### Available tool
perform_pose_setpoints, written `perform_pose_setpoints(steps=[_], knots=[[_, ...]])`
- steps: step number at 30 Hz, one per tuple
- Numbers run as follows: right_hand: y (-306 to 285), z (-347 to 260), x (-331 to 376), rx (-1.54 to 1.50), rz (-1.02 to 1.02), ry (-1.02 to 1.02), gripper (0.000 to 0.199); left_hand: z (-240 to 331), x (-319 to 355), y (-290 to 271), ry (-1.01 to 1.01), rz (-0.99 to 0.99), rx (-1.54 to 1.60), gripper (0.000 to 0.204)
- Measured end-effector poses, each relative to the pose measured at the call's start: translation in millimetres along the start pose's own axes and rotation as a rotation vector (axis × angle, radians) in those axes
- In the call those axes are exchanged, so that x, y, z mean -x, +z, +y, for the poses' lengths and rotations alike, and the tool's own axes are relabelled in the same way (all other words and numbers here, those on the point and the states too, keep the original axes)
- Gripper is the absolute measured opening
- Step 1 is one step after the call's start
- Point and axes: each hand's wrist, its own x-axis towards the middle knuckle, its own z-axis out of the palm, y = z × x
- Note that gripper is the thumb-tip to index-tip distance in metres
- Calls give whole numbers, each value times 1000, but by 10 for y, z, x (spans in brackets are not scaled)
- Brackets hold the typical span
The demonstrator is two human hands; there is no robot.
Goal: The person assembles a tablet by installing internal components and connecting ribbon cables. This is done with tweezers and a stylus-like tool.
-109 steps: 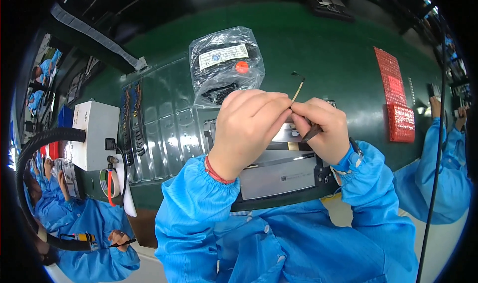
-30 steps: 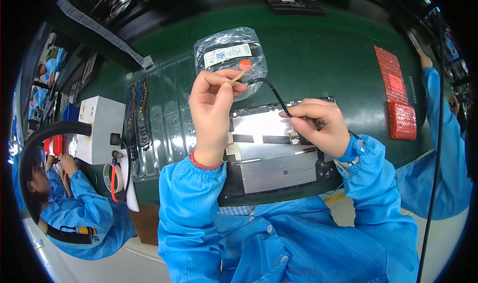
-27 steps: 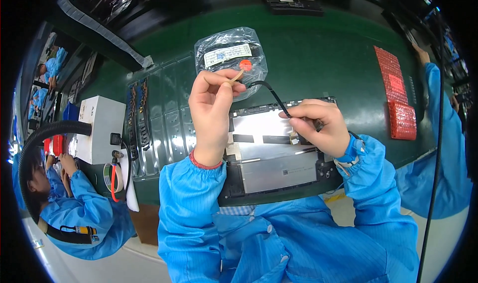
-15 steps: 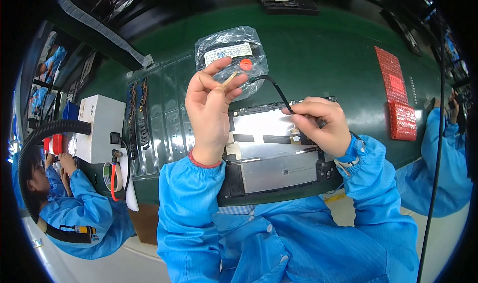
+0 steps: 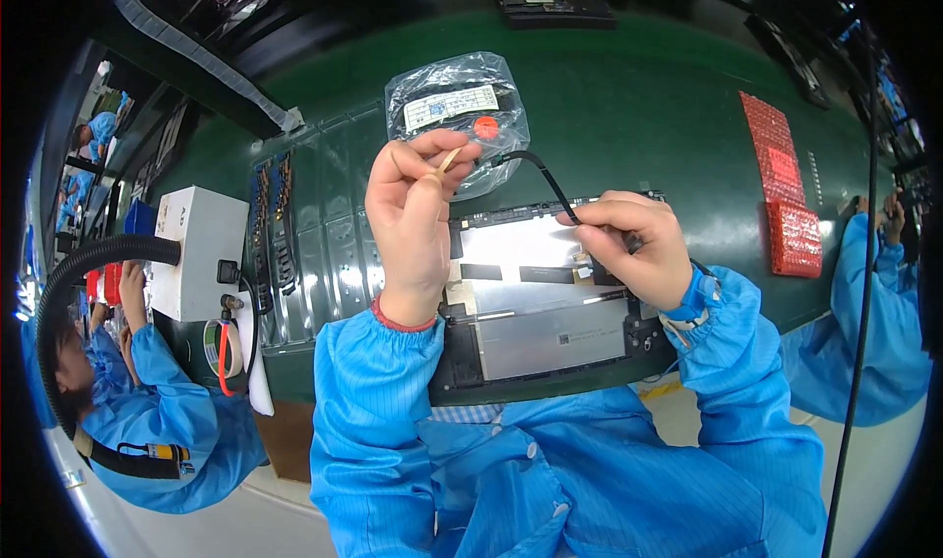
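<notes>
My left hand (image 5: pixel 408 214) is raised, pinching a small tan strip (image 5: pixel 449 159) between thumb and forefinger. In my right hand (image 5: pixel 637 249) is a thin black flat cable (image 5: pixel 546 177), gripped between thumb and fingers. It arches up and leftward, its far end just right of my left fingers; whether they touch I cannot tell. Both hands hover over an opened tablet-like device (image 5: pixel 550 347), with silvery plates in a black frame. My right hand hides part of its right side. Behind my left fingers lies a clear plastic bag (image 5: pixel 452 77) with a white label and an orange-red round sticker.
On the left are a clear tray (image 5: pixel 334 253) with dark narrow parts, a white box (image 5: pixel 201 249), a black corrugated hose (image 5: pixel 108 251) and a tape roll (image 5: pixel 222 350). Red bubble wrap (image 5: pixel 794 239) lies right. Co-workers in blue sit either side.
My left fingers have curled in, and the tan strip has dipped slightly lower and to the left. My right hand with the cable has stayed nearly still.
</notes>
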Motion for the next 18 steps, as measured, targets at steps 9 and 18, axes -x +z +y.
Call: perform_pose_setpoints(steps=[9,18], knots=[[4,-61,-19,-42,-20,18,18,194,23,-10,241,57,-190,4],[3,28,-9,-51,35,-34,19,715,1839,-935,792,781,-430,13]])
